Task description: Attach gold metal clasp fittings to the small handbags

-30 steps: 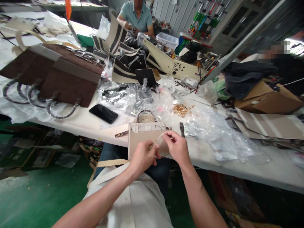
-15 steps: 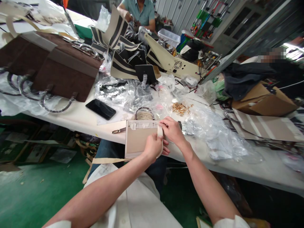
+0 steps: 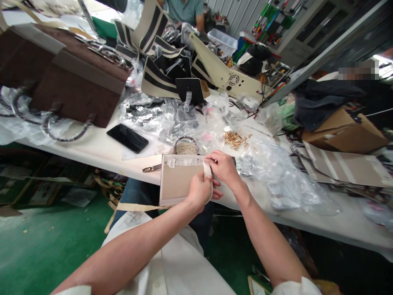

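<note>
A beige bag panel (image 3: 176,180) with a pale border sits at the near edge of the desk (image 3: 130,167), partly over the person's lap. Two small whitish tape pieces (image 3: 188,162) lie along its far edge. At its far right corner is a narrow cream strip (image 3: 207,169). The right hand (image 3: 221,164) pinches the strip's upper end between thumb and fingertips, close to that corner. The left hand (image 3: 199,189) is partly curled, its thumb and forefinger on the strip lower down, the other fingers loosely spread past the panel's right side; whether they touch the panel cannot be told.

A longer cream band (image 3: 138,207) runs leftward from the panel's near left corner. Just beyond the far edge stands a round, dark bag handle (image 3: 186,141), and a short strap with a metal end (image 3: 152,168) pokes out to the left. Farther left, a black smartphone (image 3: 127,138) lies flat on a pale sheet.

Beyond the right hand is a heap of small gold-coloured fittings (image 3: 235,140), with crumpled clear plastic (image 3: 276,176) spread beside it. Dark brown handbags (image 3: 80,90) lie at the left; striped bag pieces (image 3: 156,80) are piled at the back, near a cream machine housing (image 3: 235,80). An open cardboard box (image 3: 346,133) stands at the right. Across the desk sits a co-worker in a teal shirt (image 3: 186,11).
</note>
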`<state>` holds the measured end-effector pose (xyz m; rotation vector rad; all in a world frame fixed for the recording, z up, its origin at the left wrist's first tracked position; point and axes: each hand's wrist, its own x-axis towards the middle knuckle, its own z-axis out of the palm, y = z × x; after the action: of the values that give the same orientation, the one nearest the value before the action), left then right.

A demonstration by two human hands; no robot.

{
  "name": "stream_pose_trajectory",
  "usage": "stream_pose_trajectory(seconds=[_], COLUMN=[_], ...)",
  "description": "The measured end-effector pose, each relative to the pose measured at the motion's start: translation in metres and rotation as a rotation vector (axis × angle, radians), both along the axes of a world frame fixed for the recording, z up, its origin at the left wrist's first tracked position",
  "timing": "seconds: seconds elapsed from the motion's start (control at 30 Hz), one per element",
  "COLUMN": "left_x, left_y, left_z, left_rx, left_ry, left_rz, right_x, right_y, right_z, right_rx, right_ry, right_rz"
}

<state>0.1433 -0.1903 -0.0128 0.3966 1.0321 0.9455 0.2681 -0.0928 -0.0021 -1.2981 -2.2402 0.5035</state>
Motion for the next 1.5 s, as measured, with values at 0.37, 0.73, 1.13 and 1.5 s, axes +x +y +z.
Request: stream_pose_trajectory(seconds=[0.37, 0.73, 1.13, 1.5], left_x=[-0.001, 0.003, 0.003, -0.002], left_y=[0.000, 0.002, 0.003, -0.002], left_z=[-0.003, 0.000, -0.001, -0.001], left_rx=[-0.020, -0.040, -0.029, 0.120], left_ry=[-0.011, 0.050, -0.009, 0.080], left_rz=[-0.015, -0.125, -0.127, -0.177], right_x=[0.018, 0.013, 0.004, -0.014], right_y=[-0.005, 0.003, 0.007, 0.008], right_z=[-0.001, 0.021, 0.038, 0.046], right_rx=[0.022, 0.024, -0.037, -0.072], right_ry=[0.061, -0.357, -0.553, -0.764], right_rz=[0.086, 0.193, 0.224, 0.169])
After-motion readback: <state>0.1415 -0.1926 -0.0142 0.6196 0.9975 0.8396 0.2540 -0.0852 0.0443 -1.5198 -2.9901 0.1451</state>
